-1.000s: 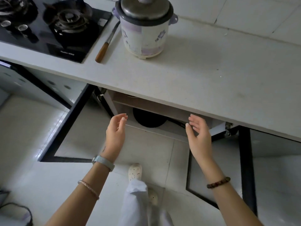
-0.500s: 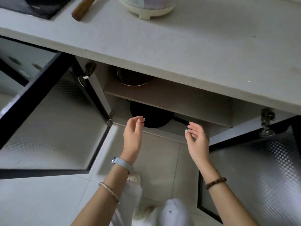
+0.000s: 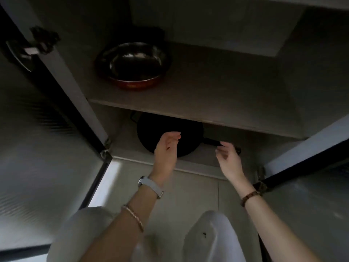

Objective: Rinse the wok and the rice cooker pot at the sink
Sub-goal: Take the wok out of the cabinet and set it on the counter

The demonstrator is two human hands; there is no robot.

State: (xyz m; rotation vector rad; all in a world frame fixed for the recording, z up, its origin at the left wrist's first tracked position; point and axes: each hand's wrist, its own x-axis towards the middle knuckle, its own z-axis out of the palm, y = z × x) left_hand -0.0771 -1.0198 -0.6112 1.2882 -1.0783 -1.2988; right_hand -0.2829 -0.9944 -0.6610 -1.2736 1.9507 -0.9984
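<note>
The black wok [image 3: 151,133] lies on the bottom shelf of the open cabinet, half under the upper shelf. Its dark handle [image 3: 212,142] points right. My left hand [image 3: 166,152] hovers in front of the wok's near rim, fingers loosely bent, holding nothing. My right hand [image 3: 229,163] is at the handle's outer end; its relaxed fingers lie over or against it without a clear grip. The rice cooker is out of view.
A metal basin [image 3: 132,80] with a reddish rim sits on the upper shelf [image 3: 207,95]. The left cabinet door [image 3: 37,148] and the right cabinet door [image 3: 311,186] stand wide open on either side. My knees [image 3: 211,235] are bent below the hands.
I have crouched down, so the counter and rice cooker left the view and the cabinet interior fills it. Both hands moved forward to the wok; the right one reached its handle.
</note>
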